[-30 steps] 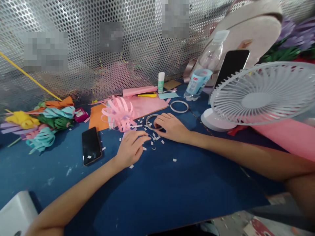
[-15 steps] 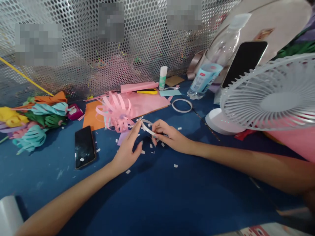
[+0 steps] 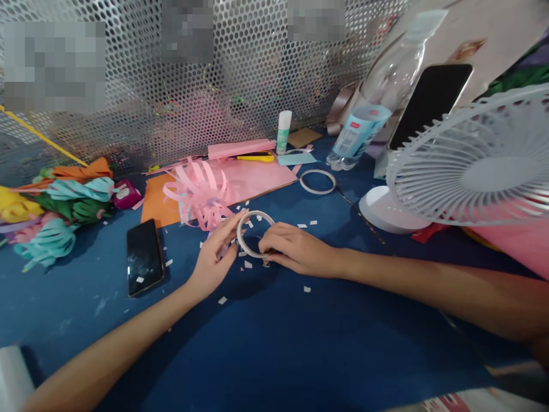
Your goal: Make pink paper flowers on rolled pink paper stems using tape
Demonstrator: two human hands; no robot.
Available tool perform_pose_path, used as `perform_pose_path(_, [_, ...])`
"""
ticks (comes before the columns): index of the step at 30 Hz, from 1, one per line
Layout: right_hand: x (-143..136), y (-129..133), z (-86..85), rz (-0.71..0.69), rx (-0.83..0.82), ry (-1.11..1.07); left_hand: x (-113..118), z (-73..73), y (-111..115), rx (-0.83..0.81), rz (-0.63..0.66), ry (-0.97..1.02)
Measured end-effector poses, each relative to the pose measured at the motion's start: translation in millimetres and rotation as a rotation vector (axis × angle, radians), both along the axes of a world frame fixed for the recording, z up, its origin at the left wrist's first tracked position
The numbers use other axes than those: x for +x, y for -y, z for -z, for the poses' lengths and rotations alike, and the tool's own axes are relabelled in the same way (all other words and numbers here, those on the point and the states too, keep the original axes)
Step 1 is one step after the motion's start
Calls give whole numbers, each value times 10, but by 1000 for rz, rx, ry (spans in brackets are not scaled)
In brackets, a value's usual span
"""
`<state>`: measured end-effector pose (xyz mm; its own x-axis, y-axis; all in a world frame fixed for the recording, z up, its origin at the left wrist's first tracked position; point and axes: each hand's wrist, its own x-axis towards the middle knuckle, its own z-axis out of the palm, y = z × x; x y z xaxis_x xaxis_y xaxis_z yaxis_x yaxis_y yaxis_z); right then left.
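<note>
A thin whitish ring, like a narrow roll of tape [image 3: 241,243], stands tilted between my hands over the blue table. My right hand [image 3: 291,246] pinches its lower right edge, with the fingers curled inside the ring. At the ring's left side is my left hand [image 3: 217,254], its fingers bent around the edge and the thumb below. Small white paper bits [image 3: 247,264] lie under and around the hands. Just behind my left hand sits a pink paper-strip ball [image 3: 206,191].
A second ring [image 3: 318,191] lies behind my right hand. A phone [image 3: 144,257] is at left. Further back are a glue stick [image 3: 283,133], a yellow cutter [image 3: 261,157] and pink paper [image 3: 257,180]. A bottle [image 3: 362,131] and a white fan [image 3: 493,171] stand at right.
The ring has turned from nearly edge-on to show its round opening. My right hand has curled further in at its lower edge, and my left hand has shifted slightly left.
</note>
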<state>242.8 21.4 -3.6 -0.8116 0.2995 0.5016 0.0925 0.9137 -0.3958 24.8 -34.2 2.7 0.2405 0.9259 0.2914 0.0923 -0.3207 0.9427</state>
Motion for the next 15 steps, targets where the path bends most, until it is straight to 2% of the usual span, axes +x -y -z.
perform_pose_path(7, [0, -9, 15, 25, -101, -16, -14, 38, -32, 62, 16, -14])
perform_pose_path(9, [1, -6, -2, 43, -203, -21, -20, 35, -39, 94, 18, -60])
perform_pose_path(13, [2, -6, -45, 3, -542, -61, -18, 3, -35, 229, 11, -265])
perform_pose_path(15, [4, -12, -53, -21, -607, -90, -8, -6, -28, 266, 10, -308])
